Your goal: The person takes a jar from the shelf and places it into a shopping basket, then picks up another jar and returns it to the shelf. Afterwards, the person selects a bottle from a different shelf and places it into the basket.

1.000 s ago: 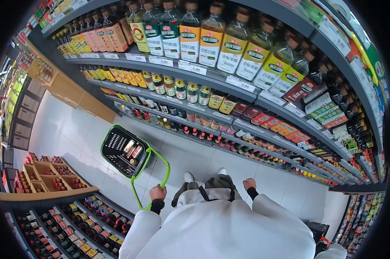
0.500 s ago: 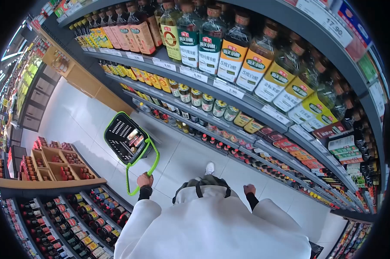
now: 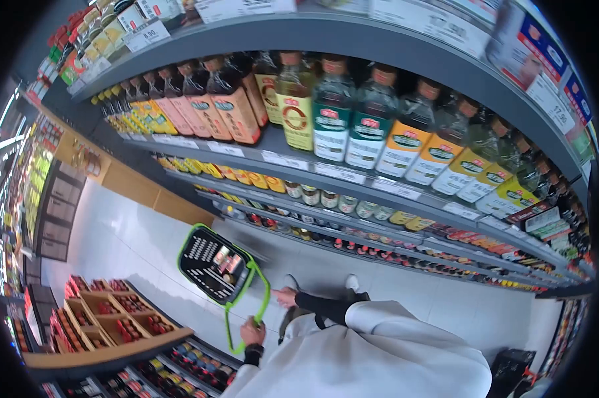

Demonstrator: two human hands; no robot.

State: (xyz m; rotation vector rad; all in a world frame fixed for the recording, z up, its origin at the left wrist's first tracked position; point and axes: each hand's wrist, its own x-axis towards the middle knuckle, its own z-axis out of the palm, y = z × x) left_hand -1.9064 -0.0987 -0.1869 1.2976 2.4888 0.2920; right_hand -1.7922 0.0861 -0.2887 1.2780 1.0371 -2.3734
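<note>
My left hand [image 3: 252, 331] is closed around the green handle [image 3: 266, 288] of a black shopping basket with a green rim [image 3: 181, 255]. The basket is down near the floor, ahead and to the left of me. Inside it lie a few small packages [image 3: 226, 260], too small to name. My right hand [image 3: 285, 296] reaches across my front, its fingers stretched toward the handle and apparently holding nothing. Whether it touches the handle I cannot tell.
Ahead, a tall shelf [image 3: 246, 156] carries rows of bottles [image 3: 294, 109] and jars [image 3: 311, 194]. At the left stands a wooden display [image 3: 100, 358] with red-topped goods. My white shoes [image 3: 351, 282] are on the tiled floor. A dark object [image 3: 512, 365] is at the lower right.
My right hand has swung from my right side across to the left, near the basket handle. The view has turned and the shelf looks closer. My left hand keeps the handle.
</note>
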